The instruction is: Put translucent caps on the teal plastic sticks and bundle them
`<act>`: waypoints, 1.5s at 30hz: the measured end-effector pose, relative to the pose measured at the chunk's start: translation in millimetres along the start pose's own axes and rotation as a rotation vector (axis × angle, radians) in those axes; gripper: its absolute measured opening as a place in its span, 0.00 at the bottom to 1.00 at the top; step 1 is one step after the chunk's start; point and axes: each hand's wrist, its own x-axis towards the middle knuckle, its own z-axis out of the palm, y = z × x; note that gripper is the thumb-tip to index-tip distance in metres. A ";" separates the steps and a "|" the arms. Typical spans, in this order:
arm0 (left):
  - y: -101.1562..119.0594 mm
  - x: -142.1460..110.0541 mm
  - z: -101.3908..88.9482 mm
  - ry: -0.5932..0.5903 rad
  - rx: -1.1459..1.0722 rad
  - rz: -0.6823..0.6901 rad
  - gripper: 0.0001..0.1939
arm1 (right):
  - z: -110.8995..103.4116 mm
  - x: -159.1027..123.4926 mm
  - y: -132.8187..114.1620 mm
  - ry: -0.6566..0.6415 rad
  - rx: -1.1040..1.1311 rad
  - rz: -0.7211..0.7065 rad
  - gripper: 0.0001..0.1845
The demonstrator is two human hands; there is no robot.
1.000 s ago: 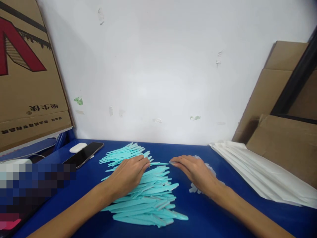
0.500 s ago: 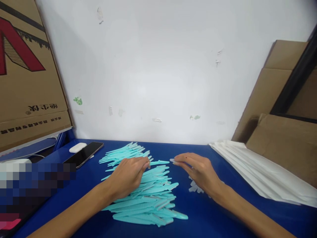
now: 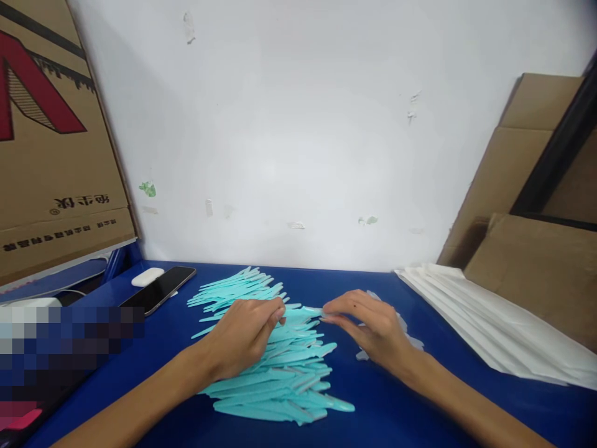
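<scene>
My left hand (image 3: 247, 333) is closed, pinching the handle of a turquoise eyebrow razor (image 3: 308, 310) that points right. At its blade end, the fingertips of my right hand (image 3: 370, 320) pinch a small clear blade cap (image 3: 325, 312), mostly covered by the fingers. Cap and blade end meet; how far the cap sits over the blade cannot be seen. Under and in front of my left hand lies a spread pile of turquoise eyebrow razors (image 3: 280, 379). More clear caps (image 3: 413, 341) lie loose beneath and behind my right hand, which partly hides them.
A phone (image 3: 161, 290) and a white case (image 3: 148, 277) are at the back left of the blue table (image 3: 373, 414). White paper sheets (image 3: 485, 330) lie on the right. Cardboard (image 3: 60, 168) stands at the left, and a white wall (image 3: 289, 137) rises behind.
My right hand has brought the clear cap to the razor's blade end, closing the small gap. The razor now slants slightly downward to the right. The pile looks unchanged.
</scene>
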 end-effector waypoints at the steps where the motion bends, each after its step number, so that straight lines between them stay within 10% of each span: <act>1: 1.3 -0.5 0.6 -0.005 -0.008 0.012 0.20 | 0.6 -0.3 -2.2 0.000 0.021 0.001 0.06; 12: 8.3 0.7 12.0 0.034 0.046 0.033 0.18 | 4.0 1.2 -7.2 -0.113 -0.075 -0.020 0.09; 18: -29.4 7.8 2.6 0.135 0.288 -0.163 0.16 | -11.4 3.8 14.5 -0.146 -0.381 0.246 0.14; 24: -62.3 7.8 -0.9 0.050 0.440 -0.196 0.17 | -23.1 0.3 41.9 -0.480 -0.745 0.456 0.14; 31: -31.4 6.5 -0.7 -0.047 0.277 -0.020 0.15 | -20.0 -15.7 48.4 -0.651 -0.849 0.565 0.13; 45: -25.7 6.9 11.8 -0.104 0.088 -0.174 0.10 | -11.4 -16.5 45.0 -0.674 -0.651 0.437 0.20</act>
